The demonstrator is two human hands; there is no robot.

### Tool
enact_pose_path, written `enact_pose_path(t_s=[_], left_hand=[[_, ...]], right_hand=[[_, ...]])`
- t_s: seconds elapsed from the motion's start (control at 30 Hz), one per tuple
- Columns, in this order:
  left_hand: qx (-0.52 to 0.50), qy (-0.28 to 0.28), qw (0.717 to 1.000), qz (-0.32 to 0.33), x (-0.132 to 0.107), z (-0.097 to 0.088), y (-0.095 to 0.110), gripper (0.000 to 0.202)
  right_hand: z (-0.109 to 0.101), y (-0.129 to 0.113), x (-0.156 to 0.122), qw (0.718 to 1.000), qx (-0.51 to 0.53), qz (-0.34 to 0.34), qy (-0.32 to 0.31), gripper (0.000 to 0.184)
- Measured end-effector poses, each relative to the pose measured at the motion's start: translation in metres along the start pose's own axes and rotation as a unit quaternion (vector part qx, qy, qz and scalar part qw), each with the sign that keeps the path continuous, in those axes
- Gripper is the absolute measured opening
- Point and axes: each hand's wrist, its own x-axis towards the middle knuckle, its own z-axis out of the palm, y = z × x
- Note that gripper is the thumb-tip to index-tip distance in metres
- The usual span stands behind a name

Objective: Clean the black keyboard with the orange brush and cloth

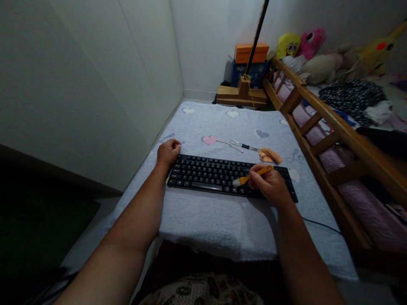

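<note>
A black keyboard [219, 176] lies across a pale blue blanket [219, 127] with heart shapes. My left hand [168, 152] is curled shut and rests on the keyboard's far left corner, gripping its edge. My right hand [270, 184] is shut on a small brush with an orange handle [254, 174]; the pale bristles touch the keys near the lower right of the keyboard.
Behind the keyboard lie a thin metal tool [241, 146] and a crumpled orange cloth [270, 155]. A wooden bed rail [321, 110] runs along the right, with plush toys [305, 46] beyond. A wooden stand with a pole [243, 91] and boxes [251, 53] sit at the back. A wall [79, 84] is on the left.
</note>
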Motion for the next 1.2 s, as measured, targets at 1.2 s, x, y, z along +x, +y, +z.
enact_pose_path(t_s=[1.2], left_hand=[[0.001, 0.019, 1.0, 0.001, 0.0, -0.002, 0.0, 0.018]], right_hand=[[-0.02, 0.017, 0.0, 0.989, 0.146, 0.025, -0.016, 0.022]])
